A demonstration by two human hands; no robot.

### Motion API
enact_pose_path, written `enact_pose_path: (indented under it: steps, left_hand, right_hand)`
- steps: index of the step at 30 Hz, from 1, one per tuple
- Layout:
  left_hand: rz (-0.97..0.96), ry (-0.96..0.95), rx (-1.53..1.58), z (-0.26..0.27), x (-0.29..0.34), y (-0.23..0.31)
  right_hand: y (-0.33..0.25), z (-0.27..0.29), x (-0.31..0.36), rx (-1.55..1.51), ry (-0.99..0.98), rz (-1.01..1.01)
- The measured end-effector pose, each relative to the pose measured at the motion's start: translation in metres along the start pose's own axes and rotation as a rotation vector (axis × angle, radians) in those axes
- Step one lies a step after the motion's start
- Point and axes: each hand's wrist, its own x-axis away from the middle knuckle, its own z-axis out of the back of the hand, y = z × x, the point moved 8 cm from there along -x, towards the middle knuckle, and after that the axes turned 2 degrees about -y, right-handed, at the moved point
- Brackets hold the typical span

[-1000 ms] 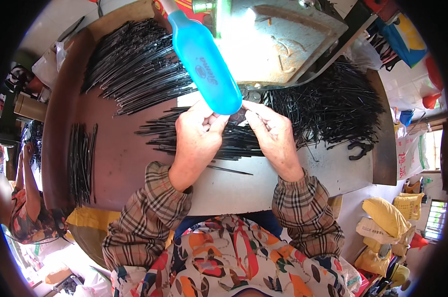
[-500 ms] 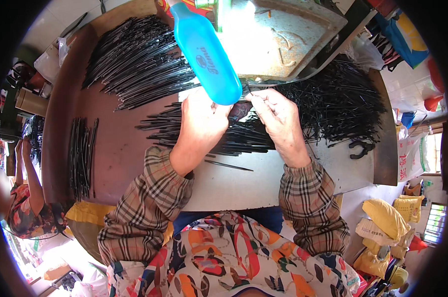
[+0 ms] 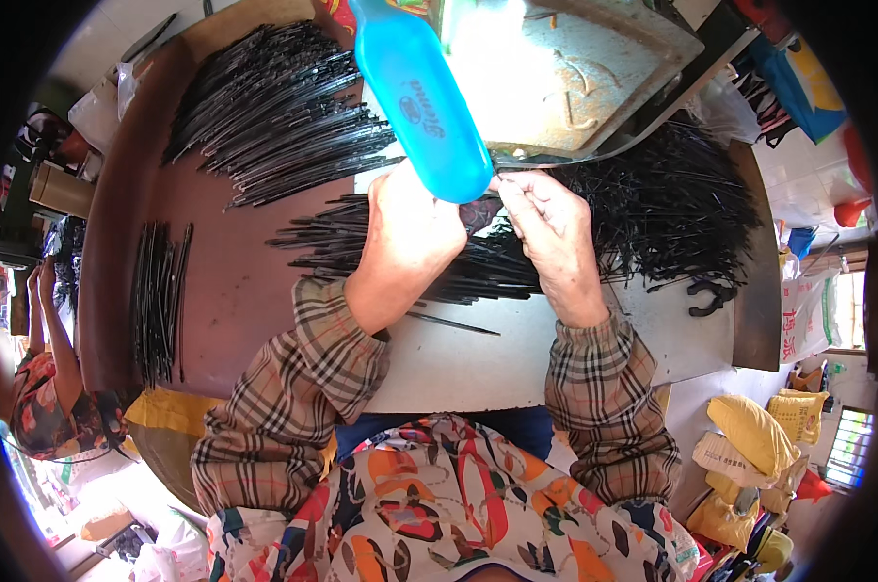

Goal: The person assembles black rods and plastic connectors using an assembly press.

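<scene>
My left hand (image 3: 410,233) is closed, its fingertips tucked behind a blue rounded paddle-shaped piece (image 3: 426,102); what they hold is hidden. Thumb and forefinger of my right hand (image 3: 560,242) pinch together just right of the blue piece's lower end. What sits in that pinch is too small to make out. Between the hands shows a dark, crumpled-looking piece (image 3: 479,213). Beneath them lies a bundle of thin black rods (image 3: 322,238). Right above is the worn metal body of a machine (image 3: 594,87), brightly lit on its left part.
More black rods lie in a large pile (image 3: 274,107) at the far left, a small bundle (image 3: 156,301) at the left edge, and a tangled heap (image 3: 667,209) on the right. One rod (image 3: 453,323) lies alone nearer me. Another person's arm (image 3: 63,335) shows at far left.
My left hand has shifted slightly right and up. The right hand stays nearly in place, its fingertips now closer to the blue piece. The view has shifted a little.
</scene>
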Motion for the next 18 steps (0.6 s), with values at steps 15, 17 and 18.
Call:
enact_pose_path:
  steps: [15, 17, 18]
  left_hand:
    - [-0.279, -0.042, -0.419, 0.001, 0.005, 0.026]
    - [-0.267, -0.085, -0.396, 0.002, 0.006, 0.029]
    - [-0.258, -0.129, -0.365, 0.0, 0.005, 0.03]
  right_hand:
    - [-0.003, -0.008, 0.003, -0.107, -0.05, -0.102]
    - [-0.001, -0.004, 0.001, 0.037, -0.092, -0.159]
    - [-0.004, -0.001, 0.002, 0.032, -0.055, -0.125]
